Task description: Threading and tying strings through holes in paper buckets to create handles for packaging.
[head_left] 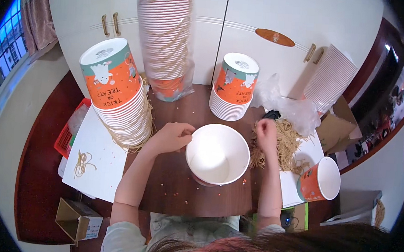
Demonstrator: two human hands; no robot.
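A white-lined paper bucket stands upright before me on the brown table, its mouth facing up. My left hand is closed at its left rim, the fingers curled against the wall and partly hidden. To the right of the bucket lies a tangled pile of tan paper cords. Over the left edge of that pile, my right hand is closed with its fingers bent down. What those fingers hold, if anything, is hidden from view.
Upside-down bucket stacks stand at left and centre back. Behind them rise a tall bagged stack and another stack at back right. A single orange bucket lies tilted at right. Loose cords rest on white board.
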